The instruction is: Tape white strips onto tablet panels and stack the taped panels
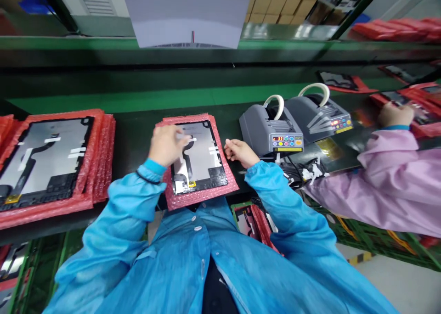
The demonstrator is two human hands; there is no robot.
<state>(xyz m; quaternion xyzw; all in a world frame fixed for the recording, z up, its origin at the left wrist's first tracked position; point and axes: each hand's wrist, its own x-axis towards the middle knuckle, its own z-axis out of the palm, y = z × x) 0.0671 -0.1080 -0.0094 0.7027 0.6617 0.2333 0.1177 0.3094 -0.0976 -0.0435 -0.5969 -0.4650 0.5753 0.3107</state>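
A tablet display panel [203,155], silver-backed with a black frame and a dark flex cable, lies on a pink bubble-wrap bag [196,201] in front of me. White tape strips show on its back. My left hand [166,144] is over the panel's upper left side, its slightly blurred thumb and forefinger apart near the flex cable; whether it touches the panel is unclear. Just beyond the bag's right edge, my right hand [242,152] has its fingers curled with the tips together. Anything between those fingertips is too small to make out.
A stack of bubble-wrap bags [103,167] with a panel on top stands at left. Two grey tape dispensers [272,128] [319,112] stand at right, cables in front. Farther right, a co-worker's hand [396,115] touches another panel. A white machine [188,15] hangs ahead.
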